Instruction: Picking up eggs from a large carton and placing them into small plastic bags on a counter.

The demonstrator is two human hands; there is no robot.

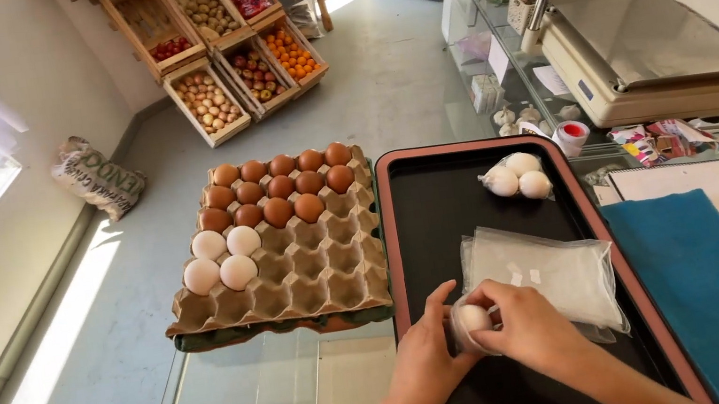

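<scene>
Both hands meet over the near end of the black tray [410, 223], which rests on the glass counter [265, 396]. The left hand [426, 363] and right hand [530, 324] are closed together around a white egg [474, 317], which sits partly inside a small clear plastic bag [463, 334] (the bag's mouth is hard to make out under the fingers). The step in hand appears to be bagging the egg.

A stack of flat clear bags [546, 274] lies just beside the right hand, toward the tray's right edge. At the tray's far right corner sits a filled bag of white eggs [516, 179]. Left of the tray, the cardboard egg carton [313, 271] holds brown eggs along its far rows and four white eggs at its left edge.

The next move likely calls for a gentle grip, seating the egg fully without cracking it.
</scene>
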